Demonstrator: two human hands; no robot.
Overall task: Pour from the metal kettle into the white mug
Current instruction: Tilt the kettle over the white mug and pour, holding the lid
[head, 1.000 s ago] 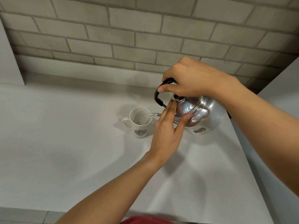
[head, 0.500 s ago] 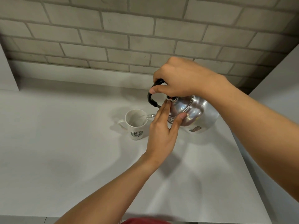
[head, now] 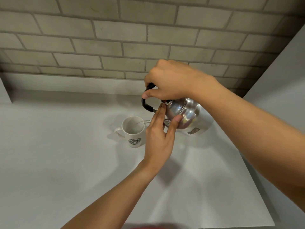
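One metal kettle (head: 186,113) is tilting over one white mug (head: 133,132); right hand (head: 168,81) is gripping its handle, left hand (head: 159,138) is lying open against its lid, probably hiding the spout.

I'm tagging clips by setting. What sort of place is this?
Probably a home kitchen: a pale countertop against a brick-tile wall, with a metal kettle tipped over a white mug.
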